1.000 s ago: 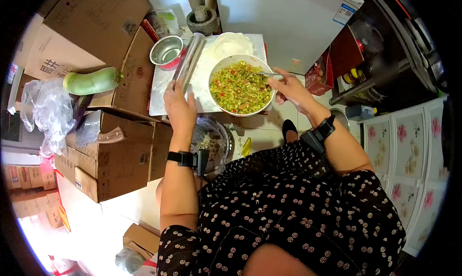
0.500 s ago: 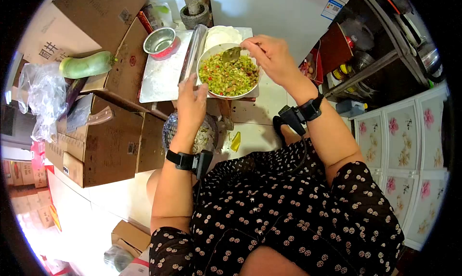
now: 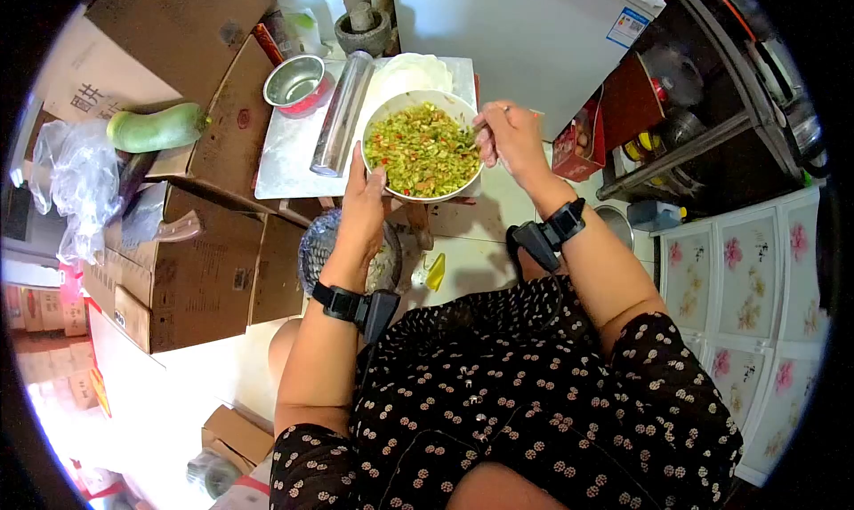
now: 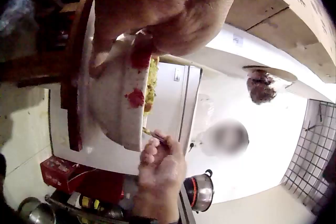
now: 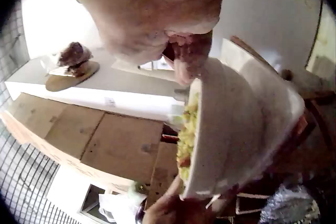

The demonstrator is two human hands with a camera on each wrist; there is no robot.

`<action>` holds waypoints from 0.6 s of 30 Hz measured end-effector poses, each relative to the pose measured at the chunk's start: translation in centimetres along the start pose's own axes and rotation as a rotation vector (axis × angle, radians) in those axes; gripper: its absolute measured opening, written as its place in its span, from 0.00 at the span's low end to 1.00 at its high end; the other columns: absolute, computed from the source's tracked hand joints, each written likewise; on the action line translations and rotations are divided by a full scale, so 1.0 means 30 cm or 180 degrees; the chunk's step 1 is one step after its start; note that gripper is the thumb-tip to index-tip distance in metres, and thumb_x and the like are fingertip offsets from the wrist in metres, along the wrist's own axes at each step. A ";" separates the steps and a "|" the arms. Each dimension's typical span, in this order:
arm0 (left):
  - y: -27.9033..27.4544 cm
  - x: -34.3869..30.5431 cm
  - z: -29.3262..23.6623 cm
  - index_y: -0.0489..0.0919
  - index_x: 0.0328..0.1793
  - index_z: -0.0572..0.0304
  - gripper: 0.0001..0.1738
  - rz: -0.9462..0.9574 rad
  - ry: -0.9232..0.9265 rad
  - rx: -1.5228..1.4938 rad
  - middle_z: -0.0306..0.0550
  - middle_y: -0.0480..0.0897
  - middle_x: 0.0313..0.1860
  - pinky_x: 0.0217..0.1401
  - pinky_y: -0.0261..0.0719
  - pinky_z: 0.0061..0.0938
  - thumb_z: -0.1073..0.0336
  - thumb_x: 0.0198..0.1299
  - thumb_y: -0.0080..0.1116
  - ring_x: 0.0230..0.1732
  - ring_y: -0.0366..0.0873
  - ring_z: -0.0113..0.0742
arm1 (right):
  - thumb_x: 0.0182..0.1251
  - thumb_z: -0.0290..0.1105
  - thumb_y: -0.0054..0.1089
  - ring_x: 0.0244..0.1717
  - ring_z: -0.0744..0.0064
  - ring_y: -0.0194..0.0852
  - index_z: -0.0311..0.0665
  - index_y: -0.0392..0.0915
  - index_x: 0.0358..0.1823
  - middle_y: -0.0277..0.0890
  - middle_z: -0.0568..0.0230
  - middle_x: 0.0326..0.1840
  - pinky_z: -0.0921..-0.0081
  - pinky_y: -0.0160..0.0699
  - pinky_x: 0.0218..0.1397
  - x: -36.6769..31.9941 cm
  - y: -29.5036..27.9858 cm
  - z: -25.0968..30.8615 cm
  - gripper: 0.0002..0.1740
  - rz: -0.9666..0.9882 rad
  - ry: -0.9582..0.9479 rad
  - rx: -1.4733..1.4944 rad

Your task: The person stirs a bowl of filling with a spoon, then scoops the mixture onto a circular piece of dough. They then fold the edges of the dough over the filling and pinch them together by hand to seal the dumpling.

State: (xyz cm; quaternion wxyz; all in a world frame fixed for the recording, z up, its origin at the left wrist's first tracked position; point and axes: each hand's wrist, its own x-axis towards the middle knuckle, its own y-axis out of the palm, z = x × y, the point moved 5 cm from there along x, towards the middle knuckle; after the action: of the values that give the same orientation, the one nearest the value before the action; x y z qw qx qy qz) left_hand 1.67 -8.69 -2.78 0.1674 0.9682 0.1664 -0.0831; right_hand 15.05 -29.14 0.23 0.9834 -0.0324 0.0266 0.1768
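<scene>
**Mixing in the bowl (image 5: 231,124), one hand steadying and one working**

The step in hand looks to be stirring or turning the chopped green-and-red mix (image 3: 422,150); it fills much of the bowl, which stands on the pale tabletop (image 3: 283,170), its near edge close to the table's near edge. The left hand (image 3: 362,200) grips the bowl's near left side, thumb up at the rim and fingers along the outer wall. The right hand (image 3: 513,144) is at the bowl's right rim, fingers curled in a pinch round a thin metal utensil (image 4: 159,137); the left wrist view shows it slanting to the bowl's edge — its working end is hidden, so I cannot tell how deep it sits.

Beyond the bowl lies a flat white stack (image 3: 416,74), perhaps wrappers; left of the bowl lies a clear shiny roll (image 3: 342,114), and farther left stands a red-sided metal basin (image 3: 296,81).

The next move, I judge, calls for the left hand to hold the bowl firm while the right draws the utensil through the mix from the right rim — low enough to lift what lies underneath, gently enough that nothing spills over.
</scene>
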 end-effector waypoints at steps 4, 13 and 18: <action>-0.006 0.013 0.002 0.53 0.86 0.49 0.34 0.0041 0.0070 -0.0102 0.46 0.66 0.78 0.70 0.73 0.36 0.66 0.76 0.43 0.72 0.70 0.39 | 0.79 0.37 0.49 0.17 0.76 0.74 0.30 0.78 0.38 0.76 0.62 0.21 0.73 0.75 0.24 -0.041 0.063 0.125 0.17 -0.0149 -0.0511 -0.0554; 0.046 0.008 -0.189 0.50 0.84 0.69 0.42 -0.0319 0.0404 0.0990 0.65 0.55 0.83 0.84 0.47 0.40 0.60 0.70 0.53 0.83 0.52 0.54 | 0.80 0.34 0.53 0.27 0.75 0.78 0.32 0.82 0.47 0.79 0.62 0.34 0.76 0.76 0.31 -0.107 0.111 0.312 0.13 0.0334 -0.2713 -0.1783; 0.082 0.008 -0.080 0.48 0.83 0.71 0.56 -0.0247 0.2202 0.3012 0.71 0.55 0.81 0.83 0.45 0.51 0.49 0.61 0.67 0.82 0.50 0.67 | 0.76 0.36 0.56 0.38 0.52 0.81 0.34 0.82 0.44 0.81 0.55 0.39 0.66 0.79 0.43 -0.057 0.088 0.312 0.12 0.0545 -0.2728 -0.1635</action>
State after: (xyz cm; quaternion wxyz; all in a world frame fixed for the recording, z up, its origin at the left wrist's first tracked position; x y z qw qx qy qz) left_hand 3.00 -9.97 0.12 -0.3502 0.9017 0.1915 0.1664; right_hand 12.91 -26.58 9.53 0.8482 -0.1954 -0.4211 0.2551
